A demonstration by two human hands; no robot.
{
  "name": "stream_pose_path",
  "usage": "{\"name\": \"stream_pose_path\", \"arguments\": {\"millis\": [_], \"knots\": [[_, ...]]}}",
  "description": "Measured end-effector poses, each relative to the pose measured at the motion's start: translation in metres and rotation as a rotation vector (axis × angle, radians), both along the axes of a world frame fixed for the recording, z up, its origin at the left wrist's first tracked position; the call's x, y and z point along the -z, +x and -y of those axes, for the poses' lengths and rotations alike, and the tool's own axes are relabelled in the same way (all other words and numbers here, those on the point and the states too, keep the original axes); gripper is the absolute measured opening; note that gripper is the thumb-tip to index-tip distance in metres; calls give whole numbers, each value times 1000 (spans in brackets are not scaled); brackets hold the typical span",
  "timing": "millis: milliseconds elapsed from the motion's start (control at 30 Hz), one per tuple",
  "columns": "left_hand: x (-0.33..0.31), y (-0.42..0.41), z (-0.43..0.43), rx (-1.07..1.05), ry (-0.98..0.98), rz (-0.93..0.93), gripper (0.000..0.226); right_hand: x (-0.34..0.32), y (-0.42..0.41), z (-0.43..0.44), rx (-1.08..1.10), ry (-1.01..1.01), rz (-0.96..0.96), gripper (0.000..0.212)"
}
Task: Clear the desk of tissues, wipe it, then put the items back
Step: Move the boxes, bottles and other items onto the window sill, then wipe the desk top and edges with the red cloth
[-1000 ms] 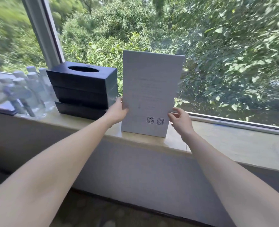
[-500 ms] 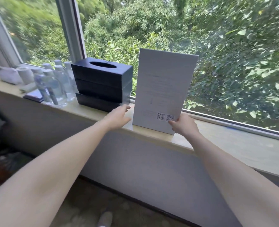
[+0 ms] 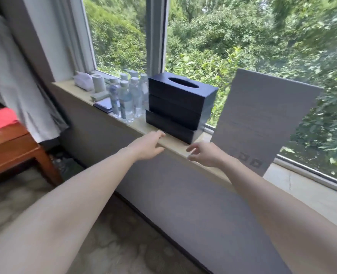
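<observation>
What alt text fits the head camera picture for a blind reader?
Two arms reach to a window ledge: left hand and right hand, both open and empty, near a dark tissue box. A grey card stands tilted at right; water bottles cluster left of the box.

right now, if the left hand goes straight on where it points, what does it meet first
Probably the dark tissue box stack: the left hand points at its lowest box, fingertips just short, though depth is unclear.

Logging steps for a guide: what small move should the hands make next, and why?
Probably grip the dark box stack at both ends. The left hand and right hand reach open, holding nothing, just in front of it, and the grey card stands apart, untouched.
</observation>
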State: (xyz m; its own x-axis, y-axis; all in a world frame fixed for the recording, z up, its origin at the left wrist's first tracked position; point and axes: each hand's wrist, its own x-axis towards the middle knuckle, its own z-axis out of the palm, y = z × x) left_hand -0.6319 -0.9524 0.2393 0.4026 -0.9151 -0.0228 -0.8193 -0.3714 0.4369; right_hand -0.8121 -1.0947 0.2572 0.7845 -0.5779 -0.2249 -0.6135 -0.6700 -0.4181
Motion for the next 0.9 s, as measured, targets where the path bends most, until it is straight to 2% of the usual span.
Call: {"name": "stream_pose_path", "arguments": {"millis": [233,400,700,900], "knots": [[11,91,-112,-232,132,68,59,15,143,-76,-284,23,43,44],[24,164,-207,-441,181,17,60,26,242,-140,-487,52,18,41],[22,270,-332,-664,191,-19,60,34,395,-248,-648,92,22,38],[40,346,-383,-781,206,-69,59,51,485,-285,-730,115,12,43]]}}
